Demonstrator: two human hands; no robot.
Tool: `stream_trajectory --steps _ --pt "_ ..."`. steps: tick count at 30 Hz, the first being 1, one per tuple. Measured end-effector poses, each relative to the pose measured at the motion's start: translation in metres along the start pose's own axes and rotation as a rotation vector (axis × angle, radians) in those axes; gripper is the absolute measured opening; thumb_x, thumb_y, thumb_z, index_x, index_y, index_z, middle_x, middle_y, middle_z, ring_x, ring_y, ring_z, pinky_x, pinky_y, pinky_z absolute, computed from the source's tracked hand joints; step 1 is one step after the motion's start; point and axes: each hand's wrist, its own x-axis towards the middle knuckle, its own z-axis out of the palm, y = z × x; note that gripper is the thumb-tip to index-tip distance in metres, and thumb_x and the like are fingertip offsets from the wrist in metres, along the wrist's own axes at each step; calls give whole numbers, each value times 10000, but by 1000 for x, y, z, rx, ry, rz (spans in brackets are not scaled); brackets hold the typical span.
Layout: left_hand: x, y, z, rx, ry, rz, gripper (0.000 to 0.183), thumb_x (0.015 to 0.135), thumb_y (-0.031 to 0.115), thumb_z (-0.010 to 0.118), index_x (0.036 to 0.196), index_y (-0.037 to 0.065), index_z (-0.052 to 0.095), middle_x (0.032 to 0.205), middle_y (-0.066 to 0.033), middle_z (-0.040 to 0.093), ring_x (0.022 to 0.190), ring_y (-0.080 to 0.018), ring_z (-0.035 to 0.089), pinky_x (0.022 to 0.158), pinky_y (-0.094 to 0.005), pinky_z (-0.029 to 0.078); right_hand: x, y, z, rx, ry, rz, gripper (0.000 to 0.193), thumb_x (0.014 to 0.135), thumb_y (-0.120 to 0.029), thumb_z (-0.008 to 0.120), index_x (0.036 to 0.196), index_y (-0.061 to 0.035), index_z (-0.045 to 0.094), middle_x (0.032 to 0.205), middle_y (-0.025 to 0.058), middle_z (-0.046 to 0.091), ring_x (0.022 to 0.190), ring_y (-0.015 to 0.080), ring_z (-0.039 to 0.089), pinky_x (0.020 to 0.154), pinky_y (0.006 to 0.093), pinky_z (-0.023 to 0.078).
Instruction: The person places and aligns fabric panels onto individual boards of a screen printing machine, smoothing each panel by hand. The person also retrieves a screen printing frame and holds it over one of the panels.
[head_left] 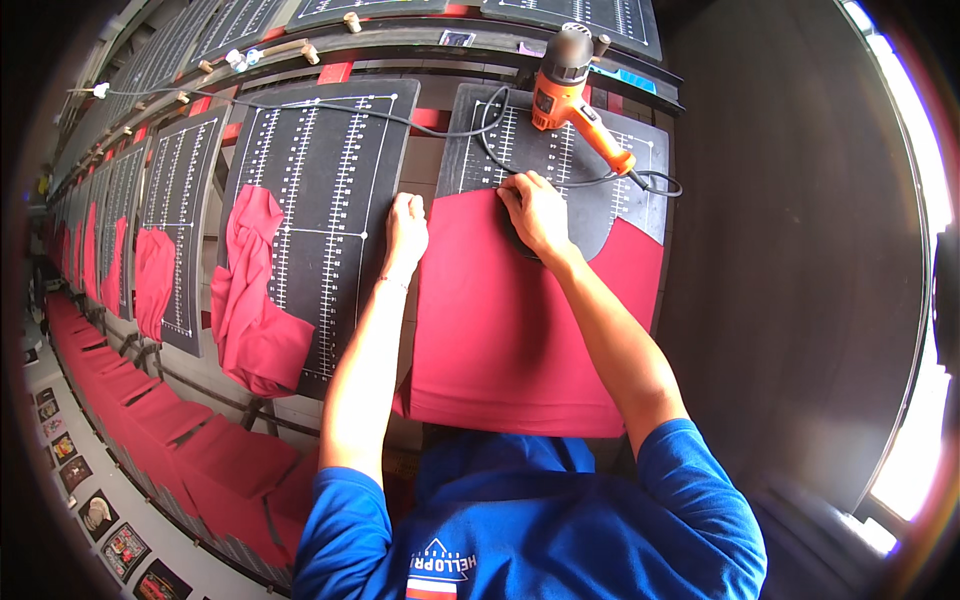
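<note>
The notched red fabric panel (480,330) lies over the lower part of the ruled black board (478,130) in front of you, and the step looks like squaring it there. Your right hand (535,212) has its fingers drawn together at the panel's top edge, at the left corner of the curved notch, seemingly pinching it. Your left hand (408,232) is curled just beside the panel's left edge; I cannot tell whether its fingers hold any cloth. Judge the lie by the white ruler marks (508,135) above the top edge, and match both sides of the notch to the same level. Ease the edge lightly, since this thin-looking cloth may stretch or skew, then smooth outward from the middle. Mind the orange heat gun (562,98) on the board's upper end: its black cord (455,133) loops near your right fingertips and could snag or slip under the cloth.
</note>
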Motion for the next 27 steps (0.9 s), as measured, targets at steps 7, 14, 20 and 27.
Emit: stream_trajectory --steps 7,14,20,27 --pt "-17 15 -9 -98 -237 -337 458 1023 401 505 1066 -43 609 937 -111 633 944 -165 552 863 -365 457 -1 2 -6 18 -58 75 110 865 -175 697 864 -71 664 840 91 639 814 304 637 755 401 514" --pt "-34 21 -21 101 15 22 279 979 260 591 977 -11 525 879 -130 597 796 -214 566 771 -371 482 0 -12 -10 44 -90 64 114 874 -171 688 885 -62 657 846 95 638 824 307 639 761 400 516" --pt "-38 68 -29 -442 -364 -174 332 913 218 706 1127 -3 581 989 -73 645 861 -148 593 852 -303 486 -2 -7 -13 24 -86 76 105 872 -164 687 878 -64 655 849 94 637 831 299 641 753 394 523" --pt "-9 51 -35 203 -167 119 228 882 190 702 1002 0 668 852 -151 685 800 -242 658 728 -379 506 3 -5 -1 -58 -30 2 104 859 -172 695 855 -78 651 834 83 626 816 292 634 754 397 524"
